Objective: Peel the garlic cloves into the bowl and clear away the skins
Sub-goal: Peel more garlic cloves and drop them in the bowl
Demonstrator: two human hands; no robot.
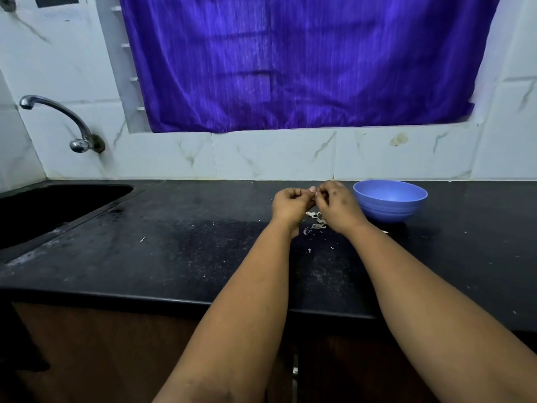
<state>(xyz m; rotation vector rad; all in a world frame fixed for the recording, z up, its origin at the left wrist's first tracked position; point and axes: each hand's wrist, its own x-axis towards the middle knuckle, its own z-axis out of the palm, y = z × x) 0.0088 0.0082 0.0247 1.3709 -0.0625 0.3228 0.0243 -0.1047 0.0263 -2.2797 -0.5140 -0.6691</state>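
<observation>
The black worktop [180, 257] carries everything toward its back edge, the sink [58, 205] sunk in its left end. The blue bowl [390, 200] stands near the back edge, just right of the hands. Left hand [290, 203] and right hand [337, 203] meet with fingers curled, pinching something small between them — presumably a garlic clove, though it is hidden. Loose skins [317, 221] lie beneath the wrists. The risks — a slippery clove dropping short of the bowl, or the forearms brushing and scattering the skins.
</observation>
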